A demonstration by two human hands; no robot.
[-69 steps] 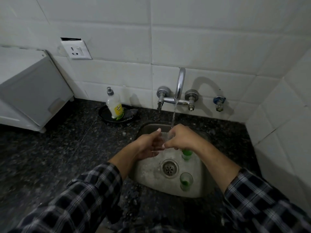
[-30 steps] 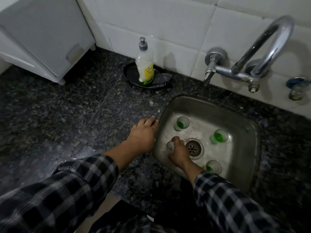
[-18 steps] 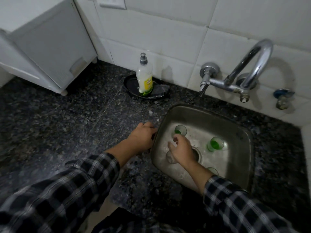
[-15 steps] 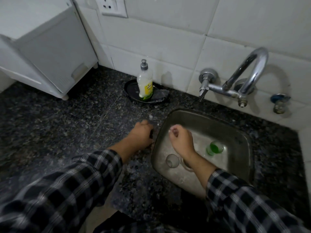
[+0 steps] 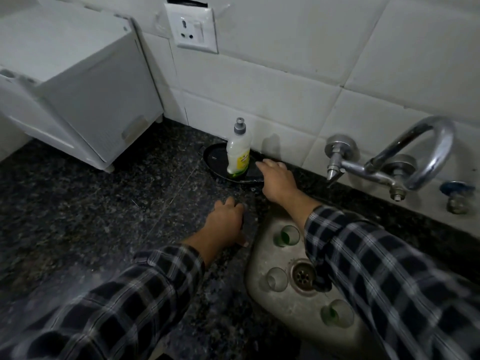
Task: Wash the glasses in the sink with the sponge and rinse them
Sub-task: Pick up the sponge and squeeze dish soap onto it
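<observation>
Three small glasses stand in the steel sink point(image 5: 257, 258): a clear one point(image 5: 276, 279) left of the drain, one with green liquid point(image 5: 287, 235) at the back, another green one point(image 5: 337, 313) at the front. My right hand point(image 5: 276, 179) reaches over the counter to the black dish point(image 5: 215, 162), fingers spread on a dark grey sponge point(image 5: 253, 172) lying in it. My left hand point(image 5: 227, 222) rests flat on the counter by the sink's left rim, holding nothing.
A dish soap bottle point(image 5: 239, 152) stands in the black dish against the tiled wall. The chrome tap point(image 5: 405, 157) juts out over the sink's right side. A white appliance point(image 5: 78, 81) fills the counter's back left. A wall socket point(image 5: 196, 27) is above.
My right hand set the clear glass down in the sink, then left the sink and moved up-left to the black dish. The tap no longer runs. My view has shifted left.
</observation>
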